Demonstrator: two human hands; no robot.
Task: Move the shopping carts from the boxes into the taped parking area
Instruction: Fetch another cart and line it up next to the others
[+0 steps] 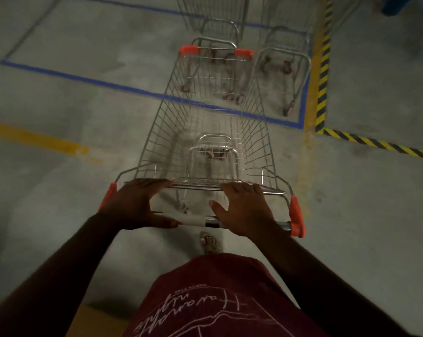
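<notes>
A wire shopping cart (157, 132) with orange corner caps stands right in front of me, its nose crossing the blue tape line (84, 80) of the parking area. My left hand (135, 205) and my right hand (244, 207) both grip its handle bar (195, 221), thumbs under, fingers reaching the basket's rear rim. Inside the taped area, two other wire carts are parked: one (217, 27) straight ahead and one (288, 54) at the right, next to the tape's right edge.
Yellow-black hazard tape (323, 76) runs along the right of the blue rectangle and off to the right. A worn yellow floor line (35, 138) lies at the left. The left part of the taped area is bare concrete. My foot (211, 243) shows under the handle.
</notes>
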